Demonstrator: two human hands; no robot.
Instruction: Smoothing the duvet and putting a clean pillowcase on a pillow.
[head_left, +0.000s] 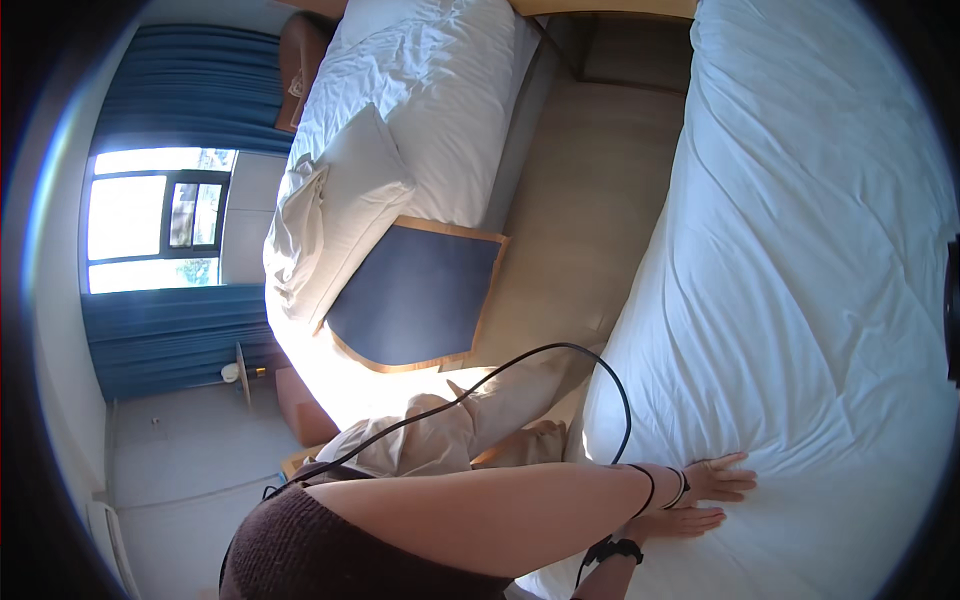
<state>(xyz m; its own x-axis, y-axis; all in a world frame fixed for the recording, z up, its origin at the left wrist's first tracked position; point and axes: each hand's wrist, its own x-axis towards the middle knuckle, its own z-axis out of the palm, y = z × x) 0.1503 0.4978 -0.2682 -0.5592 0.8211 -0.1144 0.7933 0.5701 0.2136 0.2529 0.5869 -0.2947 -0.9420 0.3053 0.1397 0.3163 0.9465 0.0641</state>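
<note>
My left hand (720, 480), with bracelets at the wrist, rests palm down on a white duvet (810, 337), fingers somewhat spread. Just below it in the picture, my right hand (679, 522) presses flat on the same bedding. A black band (615, 553) circles that wrist. Neither hand holds anything. Creases fan across the cloth above my fingers. My bare left arm (480, 499) crosses the lower part of the view, hiding part of the bed's near edge and my clothing.
A black cable (525, 356) loops over my beige trousers (442, 427) towards the bed. Across a strip of floor (592, 180) stands a second white bed (450, 97) with a pillow (367, 187) and a tan-bordered dark blue panel (420, 289) beside it. Blue curtains (187, 90) flank a window (157, 221).
</note>
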